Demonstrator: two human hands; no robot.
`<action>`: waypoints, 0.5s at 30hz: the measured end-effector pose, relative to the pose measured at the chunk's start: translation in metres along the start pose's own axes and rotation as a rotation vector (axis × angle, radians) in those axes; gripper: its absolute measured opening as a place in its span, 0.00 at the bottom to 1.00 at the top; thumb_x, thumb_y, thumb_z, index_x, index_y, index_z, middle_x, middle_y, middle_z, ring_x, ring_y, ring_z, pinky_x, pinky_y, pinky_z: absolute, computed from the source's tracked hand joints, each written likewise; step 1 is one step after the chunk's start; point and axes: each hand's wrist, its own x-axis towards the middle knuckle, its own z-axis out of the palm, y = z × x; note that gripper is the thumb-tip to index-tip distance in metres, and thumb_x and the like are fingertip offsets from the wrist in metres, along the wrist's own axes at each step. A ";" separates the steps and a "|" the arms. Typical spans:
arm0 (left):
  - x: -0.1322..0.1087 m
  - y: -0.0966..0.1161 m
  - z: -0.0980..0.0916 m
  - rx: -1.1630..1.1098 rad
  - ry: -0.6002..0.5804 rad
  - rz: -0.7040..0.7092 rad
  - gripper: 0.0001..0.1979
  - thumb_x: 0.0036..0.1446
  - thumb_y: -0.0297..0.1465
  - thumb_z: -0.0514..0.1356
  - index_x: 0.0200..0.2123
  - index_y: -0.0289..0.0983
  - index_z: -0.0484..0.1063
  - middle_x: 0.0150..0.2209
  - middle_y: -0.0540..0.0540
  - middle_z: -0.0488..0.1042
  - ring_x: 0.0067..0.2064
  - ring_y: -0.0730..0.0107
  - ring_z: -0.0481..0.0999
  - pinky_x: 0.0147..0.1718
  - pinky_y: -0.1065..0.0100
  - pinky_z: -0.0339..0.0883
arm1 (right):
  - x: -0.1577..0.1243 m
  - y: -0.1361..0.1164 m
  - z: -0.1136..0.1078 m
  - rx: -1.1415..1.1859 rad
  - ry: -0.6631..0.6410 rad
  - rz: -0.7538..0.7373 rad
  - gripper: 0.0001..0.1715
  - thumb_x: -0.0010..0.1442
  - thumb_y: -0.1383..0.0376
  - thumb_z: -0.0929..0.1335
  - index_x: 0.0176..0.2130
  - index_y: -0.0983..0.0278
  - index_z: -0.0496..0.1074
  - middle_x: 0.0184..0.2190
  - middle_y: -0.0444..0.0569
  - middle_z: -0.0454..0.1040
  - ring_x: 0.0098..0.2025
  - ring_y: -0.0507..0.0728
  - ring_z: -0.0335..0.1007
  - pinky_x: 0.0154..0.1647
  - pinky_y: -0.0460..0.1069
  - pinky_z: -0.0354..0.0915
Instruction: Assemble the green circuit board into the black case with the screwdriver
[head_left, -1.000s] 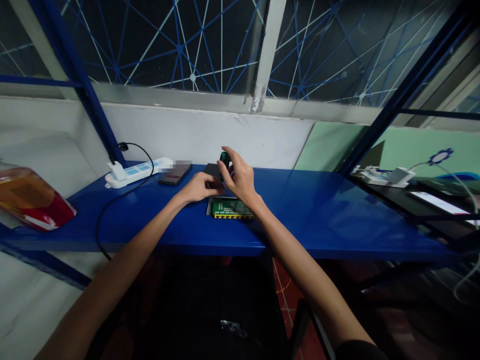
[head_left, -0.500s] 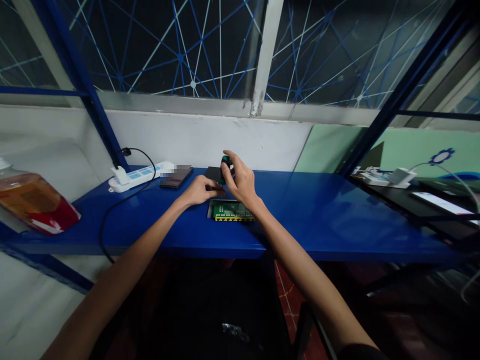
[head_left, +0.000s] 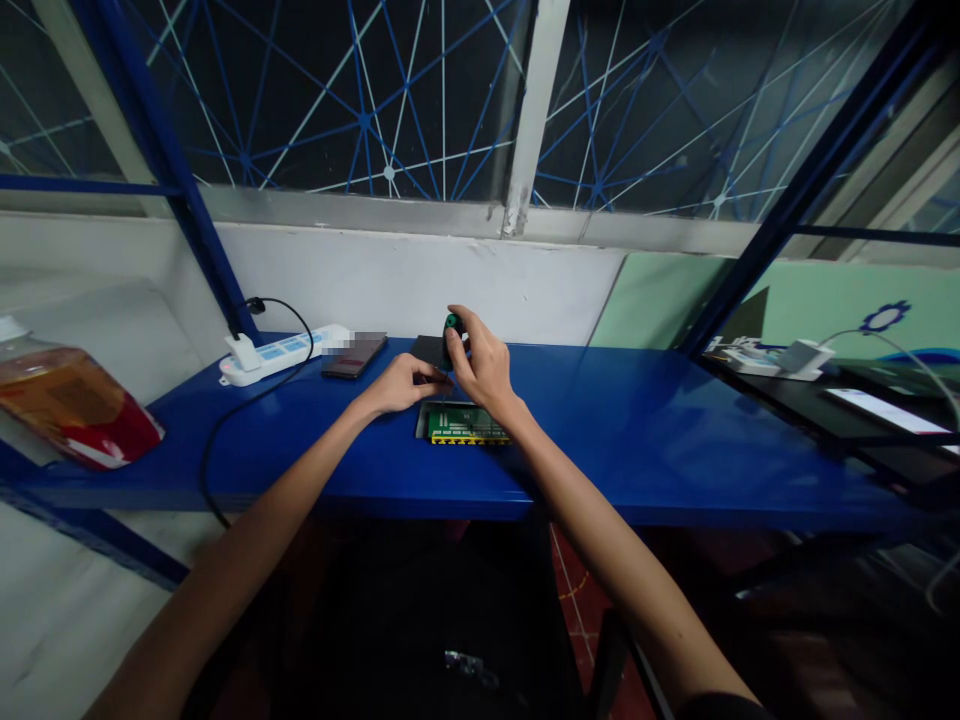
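Observation:
A green circuit board [head_left: 466, 420] with a yellow strip along its front edge sits in a shallow metal case [head_left: 422, 420] on the blue table. My right hand [head_left: 480, 362] is closed round the green and black handle of a screwdriver [head_left: 451, 345], held upright over the board's back left part. Beside the shaft, my left hand [head_left: 405, 383] has its thumb and fingertips pinched together at the back left of the case. Whatever lies between those fingertips is too small to make out. Behind the hands lies a dark flat object [head_left: 427, 348], partly hidden.
A white power strip [head_left: 281, 355] with a black cable and a dark phone-like slab [head_left: 356, 356] lie at the back left. A drink bottle [head_left: 75, 400] leans at the far left. At right are a white charger [head_left: 804, 358] and a lit phone [head_left: 889, 410].
Both hands keep nearly the same position over the board. The top of the screwdriver handle is tilted slightly differently, and the whole view has shifted a little.

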 end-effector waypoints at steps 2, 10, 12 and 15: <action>0.000 0.001 0.000 -0.005 -0.005 -0.004 0.10 0.52 0.32 0.63 0.37 0.36 0.81 0.37 0.41 0.82 0.40 0.62 0.79 0.42 0.63 0.69 | 0.000 0.000 0.000 0.000 0.003 0.003 0.21 0.69 0.60 0.57 0.58 0.63 0.63 0.47 0.52 0.75 0.34 0.54 0.73 0.35 0.50 0.67; -0.001 0.003 -0.001 -0.023 -0.013 0.008 0.09 0.52 0.30 0.63 0.37 0.36 0.81 0.37 0.43 0.82 0.40 0.62 0.79 0.43 0.63 0.69 | 0.001 -0.001 -0.002 0.004 0.016 0.008 0.22 0.69 0.60 0.57 0.57 0.64 0.64 0.47 0.53 0.75 0.33 0.53 0.73 0.35 0.50 0.67; 0.000 0.002 0.000 -0.039 -0.024 0.014 0.09 0.53 0.29 0.62 0.36 0.35 0.81 0.37 0.43 0.82 0.40 0.62 0.79 0.43 0.63 0.69 | 0.001 -0.001 -0.002 0.007 0.016 0.012 0.22 0.69 0.60 0.57 0.57 0.64 0.64 0.47 0.53 0.75 0.33 0.53 0.73 0.35 0.50 0.68; 0.000 0.002 0.000 -0.067 -0.033 0.027 0.09 0.53 0.29 0.62 0.36 0.35 0.81 0.37 0.43 0.82 0.40 0.63 0.79 0.43 0.64 0.70 | 0.002 -0.001 -0.002 0.010 0.012 0.021 0.22 0.69 0.60 0.57 0.57 0.64 0.64 0.47 0.53 0.75 0.33 0.53 0.73 0.36 0.50 0.68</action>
